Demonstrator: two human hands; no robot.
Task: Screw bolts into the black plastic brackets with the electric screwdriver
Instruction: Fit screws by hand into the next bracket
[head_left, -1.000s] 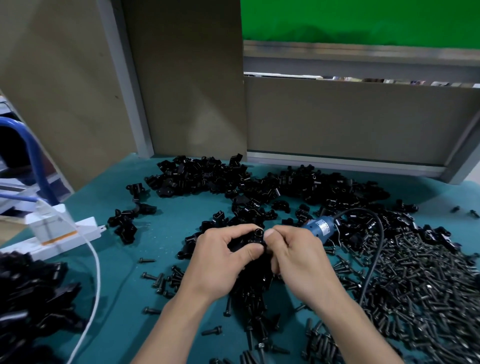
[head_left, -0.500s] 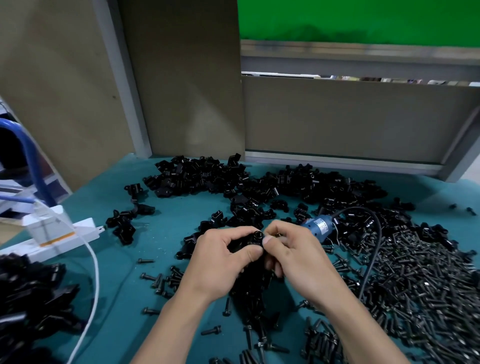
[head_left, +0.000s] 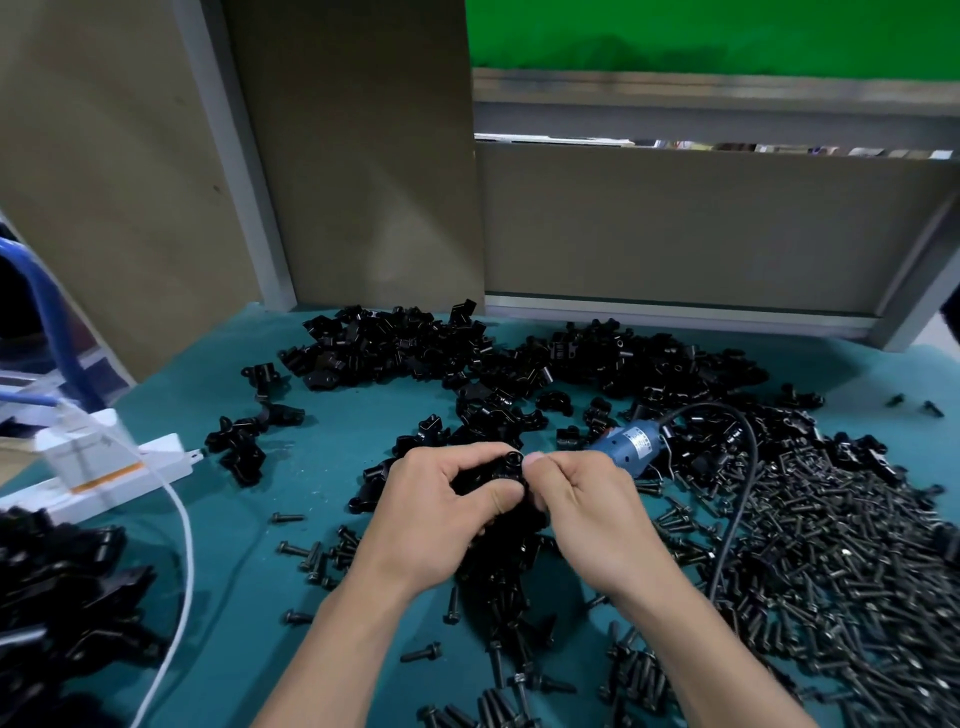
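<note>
Your teal bench top (head_left: 332, 441) carries a spread of black brackets (head_left: 415, 348) beyond your left hand (head_left: 431, 514) and right hand (head_left: 587, 509), with the blue electric screwdriver (head_left: 631, 447) lying just past the right hand's knuckles. A heap of bolts (head_left: 831, 545) lies right of that hand, and a white power strip (head_left: 104, 478) lies well left of the left one.

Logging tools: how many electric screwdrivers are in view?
1. The blue electric screwdriver lies on the green mat just beyond the right hand, which, with the left hand, holds a black plastic bracket. The bolt pile might hide another.

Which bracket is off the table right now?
The bracket gripped in the left hand, beside the right hand; the other brackets lie on the mat.
</note>
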